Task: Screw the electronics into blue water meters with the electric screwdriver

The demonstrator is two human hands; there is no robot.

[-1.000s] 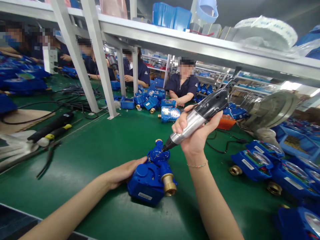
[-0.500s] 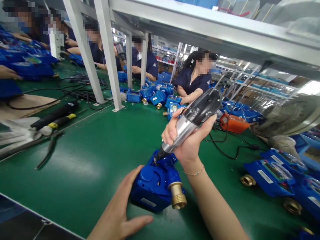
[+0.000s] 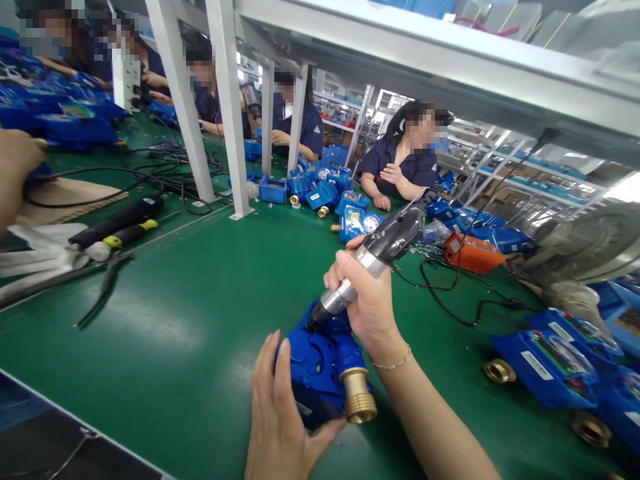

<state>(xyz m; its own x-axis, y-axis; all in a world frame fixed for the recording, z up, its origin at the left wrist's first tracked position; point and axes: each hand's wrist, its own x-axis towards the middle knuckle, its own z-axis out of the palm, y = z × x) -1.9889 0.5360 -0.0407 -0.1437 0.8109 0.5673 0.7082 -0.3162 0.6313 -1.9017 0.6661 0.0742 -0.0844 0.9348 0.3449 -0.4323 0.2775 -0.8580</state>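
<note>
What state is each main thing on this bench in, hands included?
Left hand: fingers and thumb around the blue unit.
Right hand: closed around the power driver.
Power driver: tilted, nose down at the blue unit; whether running, can't tell.
Brass fitting: uncapped, open end showing.
Blue meters at right: unheld, circuit boards visible.
Yellow-black tool: lying down, unheld.
Orange box: unheld.
</note>
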